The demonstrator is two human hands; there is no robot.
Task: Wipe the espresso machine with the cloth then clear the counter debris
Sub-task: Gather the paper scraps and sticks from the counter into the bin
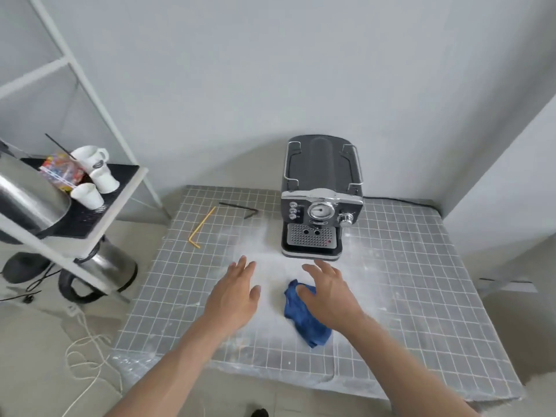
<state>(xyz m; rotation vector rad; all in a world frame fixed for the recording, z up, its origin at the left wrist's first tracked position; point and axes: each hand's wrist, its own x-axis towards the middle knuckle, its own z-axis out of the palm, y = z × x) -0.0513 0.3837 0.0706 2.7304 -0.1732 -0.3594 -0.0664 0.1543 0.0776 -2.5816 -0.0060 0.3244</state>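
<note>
Progress: early, by my reading. The dark grey and chrome espresso machine [321, 203] stands untouched at centre frame, with no cloth on it. Wiping not begun as far as the frame shows.
Cloth: crumpled blue fabric cloth [304, 317] lies on the grey tiled counter [406, 281], lower centre of frame, just below the machine's drip tray.
Right hand: right hand [326, 291] sits over the cloth's upper right part, fingers spread and lightly bent, thumb at the cloth's top edge. Touching or just above; no closed pinch visible.
Left hand: left hand [236, 291] flat, fingers straight and spread, left of the cloth, holding nothing; whether it rests on the counter cannot be told.
Cloth versus grip: most of the cloth trails down and left from under the right palm, not gathered in.
Debris: bent yellow straw [202, 227] and bent black straw [240, 208] lie upper left on the counter, well apart from both hands. White powdery film in front of the machine.
Left to do: pick up cloth, wipe machine, clear straws and powder.
Surrounds: white cups [96, 176] on a shelf, left of frame.
</note>
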